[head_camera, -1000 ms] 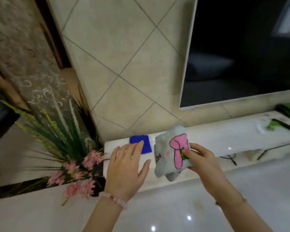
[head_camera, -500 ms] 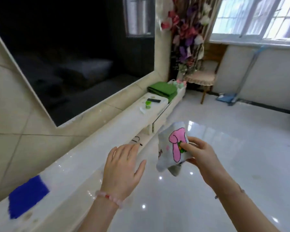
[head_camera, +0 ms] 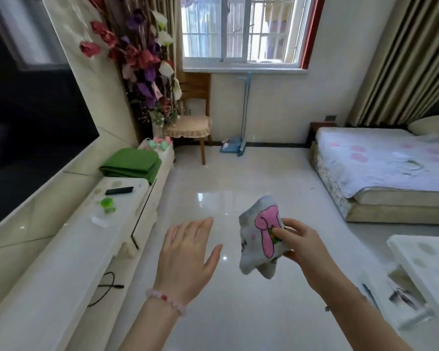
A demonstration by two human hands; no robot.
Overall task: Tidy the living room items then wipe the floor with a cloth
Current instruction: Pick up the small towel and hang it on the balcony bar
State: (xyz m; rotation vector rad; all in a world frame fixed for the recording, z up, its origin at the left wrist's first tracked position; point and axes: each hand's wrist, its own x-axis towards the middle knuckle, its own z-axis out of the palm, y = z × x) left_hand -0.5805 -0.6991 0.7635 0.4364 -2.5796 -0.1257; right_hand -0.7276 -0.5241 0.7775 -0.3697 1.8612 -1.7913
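My right hand (head_camera: 298,243) grips a small grey cloth (head_camera: 257,239) printed with a pink rabbit, held up above the glossy white floor (head_camera: 238,178). My left hand (head_camera: 186,254) hovers flat beside the cloth, fingers straight, holding nothing, with a pink bead bracelet on the wrist. On the long white TV cabinet (head_camera: 61,262) at the left lie a black remote (head_camera: 119,190), a small green object (head_camera: 107,204) and a folded green cloth (head_camera: 132,164).
A dark TV (head_camera: 23,138) hangs on the left wall, with tall artificial flowers (head_camera: 142,59) and a wooden chair (head_camera: 192,122) beyond. A blue dustpan and broom (head_camera: 235,145) stand under the window. A bed (head_camera: 380,168) is at right; a white table (head_camera: 426,269) sits at lower right.
My view has swung right, from the tiled wall and TV cabinet to the open room. Both hands keep their pose; the right still grips the cloth.
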